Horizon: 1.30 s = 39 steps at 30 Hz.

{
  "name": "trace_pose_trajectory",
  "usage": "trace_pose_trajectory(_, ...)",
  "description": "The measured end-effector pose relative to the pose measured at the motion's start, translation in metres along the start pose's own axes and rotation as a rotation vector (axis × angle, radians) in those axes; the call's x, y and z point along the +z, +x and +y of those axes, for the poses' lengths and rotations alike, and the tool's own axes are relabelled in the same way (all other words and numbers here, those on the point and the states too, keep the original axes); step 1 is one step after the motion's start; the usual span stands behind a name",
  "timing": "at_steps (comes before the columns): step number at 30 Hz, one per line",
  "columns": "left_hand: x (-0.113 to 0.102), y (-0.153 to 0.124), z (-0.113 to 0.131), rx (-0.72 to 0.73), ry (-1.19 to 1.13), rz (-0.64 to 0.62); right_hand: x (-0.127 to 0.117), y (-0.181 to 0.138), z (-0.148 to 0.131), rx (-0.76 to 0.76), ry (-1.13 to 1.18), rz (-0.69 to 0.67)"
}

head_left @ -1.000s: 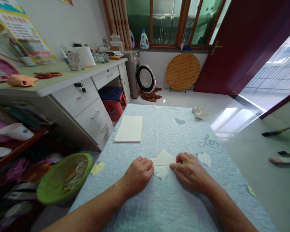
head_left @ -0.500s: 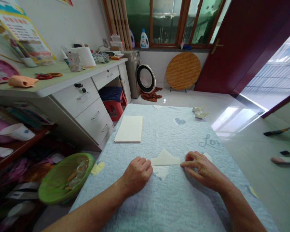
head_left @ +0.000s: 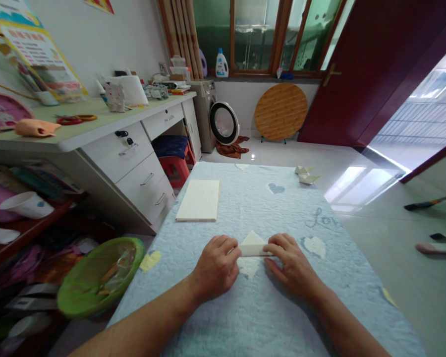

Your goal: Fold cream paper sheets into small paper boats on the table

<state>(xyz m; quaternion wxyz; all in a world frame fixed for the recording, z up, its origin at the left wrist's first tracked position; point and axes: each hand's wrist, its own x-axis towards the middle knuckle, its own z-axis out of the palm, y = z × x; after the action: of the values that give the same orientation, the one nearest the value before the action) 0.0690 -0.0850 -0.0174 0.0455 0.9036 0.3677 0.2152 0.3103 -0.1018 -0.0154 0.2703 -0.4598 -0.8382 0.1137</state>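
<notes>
A cream sheet of paper [head_left: 253, 249], folded into a band with a triangular peak at the back, lies on the blue quilted cloth. My left hand [head_left: 217, 264] is closed around the band's left end, its fingertips hidden behind the knuckles. Over the right end, my right hand [head_left: 287, 263] curls its fingers on the paper, with the thumb just in front. Both ends of the band are covered by my fingers. Farther back on the left lies a pad of cream paper [head_left: 198, 201]. Small folded paper pieces [head_left: 307, 177] rest at the far right corner.
The cloth-covered table [head_left: 241, 198] spreads under my hands. Left of it stand a green basket [head_left: 69, 292] and a white desk [head_left: 134, 171] with scissors [head_left: 72, 119] on top. A washing machine [head_left: 204, 116] with its door open and a round wooden tabletop [head_left: 280, 111] are at the back.
My right hand has moved left, from the tip of the paper onto its right end. My left hand has shifted slightly right, and the band's front strip now looks raised.
</notes>
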Motion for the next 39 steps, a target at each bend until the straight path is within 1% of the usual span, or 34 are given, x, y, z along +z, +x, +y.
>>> trace_pose_trajectory(3, 0.003, 0.001, 0.001, -0.013, -0.079, -0.025, 0.008, 0.004, -0.003, 0.003, -0.057, -0.053)
trace_pose_trajectory(6, 0.007, 0.002, -0.001, -0.065, -0.132, -0.045, 0.011, 0.006, -0.002, 0.023, -0.093, -0.082)
trace_pose_trajectory(13, 0.010, 0.006, -0.009, -0.164, -0.273, -0.024, 0.015, 0.011, -0.003, -0.018, -0.162, -0.069)
trace_pose_trajectory(20, 0.015, 0.008, -0.010, -0.174, -0.302, -0.021, 0.019, 0.013, -0.001, -0.087, -0.256, -0.049)
trace_pose_trajectory(22, 0.016, 0.008, -0.012, -0.197, -0.306, 0.048, 0.020, 0.013, 0.000, -0.095, -0.263, -0.026)
trace_pose_trajectory(26, 0.010, 0.007, -0.010, -0.256, -0.289, 0.307, 0.022, 0.012, 0.002, -0.079, -0.239, 0.091)
trace_pose_trajectory(27, 0.007, 0.007, -0.008, -0.243, -0.296, 0.336, 0.022, 0.012, 0.002, -0.066, -0.219, 0.127)
trace_pose_trajectory(28, 0.003, 0.007, -0.005, -0.218, -0.311, 0.334, 0.021, 0.011, 0.002, -0.046, -0.190, 0.160)
trace_pose_trajectory(30, -0.005, 0.007, 0.005, -0.159, -0.377, 0.229, 0.020, 0.010, 0.001, 0.007, -0.104, 0.205)
trace_pose_trajectory(31, -0.010, 0.008, 0.011, -0.165, -0.427, 0.169, 0.020, 0.010, 0.000, 0.036, -0.048, 0.220)
trace_pose_trajectory(35, -0.020, 0.013, 0.031, -0.295, -0.639, -0.107, 0.017, 0.009, -0.004, 0.157, 0.178, 0.256)
trace_pose_trajectory(36, -0.019, 0.015, 0.035, -0.327, -0.687, -0.149, 0.017, 0.009, -0.005, 0.193, 0.221, 0.251)
trace_pose_trajectory(37, -0.018, 0.017, 0.037, -0.359, -0.727, -0.164, 0.017, 0.009, -0.005, 0.229, 0.261, 0.235)
trace_pose_trajectory(39, -0.012, 0.020, 0.040, -0.416, -0.791, -0.136, 0.017, 0.009, -0.006, 0.293, 0.349, 0.180)
